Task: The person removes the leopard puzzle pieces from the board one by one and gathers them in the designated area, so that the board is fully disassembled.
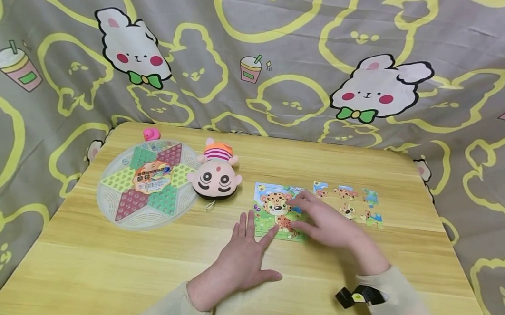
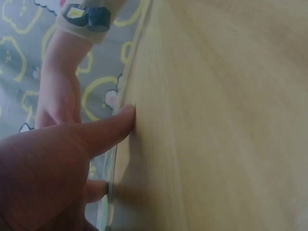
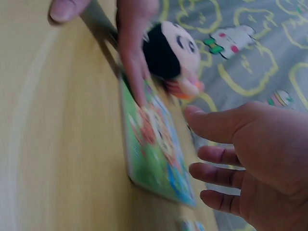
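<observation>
A jigsaw puzzle board (image 1: 275,205) with a spotted leopard cub on a green and blue scene lies flat on the table. My left hand (image 1: 243,259) is spread at its lower left edge, the index finger reaching over the bottom border. Over the board's right side my right hand (image 1: 332,223) hovers palm down, fingers slightly bent and hiding part of the picture. In the right wrist view nothing shows between that hand's thumb and fingers (image 3: 219,175). Several loose puzzle pieces (image 1: 347,193) lie right of the board, partly behind the right hand.
A plush doll (image 1: 215,177) lies face up left of the board. Beside it sits a round Chinese checkers board (image 1: 162,202) in clear wrapping, with a pink rubber duck (image 1: 151,133) behind. Patterned grey curtain (image 1: 288,121) encloses the wooden table (image 1: 144,266) at the back and sides.
</observation>
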The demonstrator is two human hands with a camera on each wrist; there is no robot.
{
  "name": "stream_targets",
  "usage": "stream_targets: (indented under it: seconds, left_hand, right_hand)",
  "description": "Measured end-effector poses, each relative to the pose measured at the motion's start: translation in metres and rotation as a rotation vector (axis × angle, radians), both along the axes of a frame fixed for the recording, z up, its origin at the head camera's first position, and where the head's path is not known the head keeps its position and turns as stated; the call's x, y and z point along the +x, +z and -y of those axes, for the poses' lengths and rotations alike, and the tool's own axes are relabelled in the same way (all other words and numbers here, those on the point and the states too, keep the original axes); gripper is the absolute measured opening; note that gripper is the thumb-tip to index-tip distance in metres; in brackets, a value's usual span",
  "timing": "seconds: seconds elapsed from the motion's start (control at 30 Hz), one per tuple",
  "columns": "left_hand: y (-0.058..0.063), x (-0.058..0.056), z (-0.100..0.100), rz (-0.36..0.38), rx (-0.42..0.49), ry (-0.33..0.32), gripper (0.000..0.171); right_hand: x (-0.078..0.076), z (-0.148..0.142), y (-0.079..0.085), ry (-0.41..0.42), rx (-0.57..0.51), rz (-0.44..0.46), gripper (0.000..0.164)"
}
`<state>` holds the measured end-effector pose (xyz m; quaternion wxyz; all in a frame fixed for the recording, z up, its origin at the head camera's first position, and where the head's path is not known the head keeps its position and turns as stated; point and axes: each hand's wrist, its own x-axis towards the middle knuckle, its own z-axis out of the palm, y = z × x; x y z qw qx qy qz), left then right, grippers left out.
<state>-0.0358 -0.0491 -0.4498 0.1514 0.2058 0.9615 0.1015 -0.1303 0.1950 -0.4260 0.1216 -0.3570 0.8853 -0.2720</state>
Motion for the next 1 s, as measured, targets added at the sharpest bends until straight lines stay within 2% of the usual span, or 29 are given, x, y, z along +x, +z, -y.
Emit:
stream_targets:
  seconds: [0.2, 0.43, 0.77, 1.0]
  left_hand:
    - [0.000, 0.001, -0.001, 0.004, -0.005, -0.001, 0.108]
    - [0.000, 0.001, -0.002, -0.001, -0.021, -0.006, 0.105]
    - [-0.002, -0.001, 0.001, -0.005, -0.007, -0.015, 0.103]
    - [0.002, 0.004, 0.001, 0.002, 0.005, -0.010, 0.101]
  right_hand:
    - [-0.004, 0.031, -0.010, 0.044, 0.001, -0.038, 0.042]
    - [-0.007, 0.053, -0.017, 0.028, 0.021, -0.044, 0.033]
    - [-0.011, 0.060, -0.024, -0.018, -0.007, -0.002, 0.029]
    - [-0.012, 0.061, -0.026, -0.018, 0.001, -0.010, 0.027]
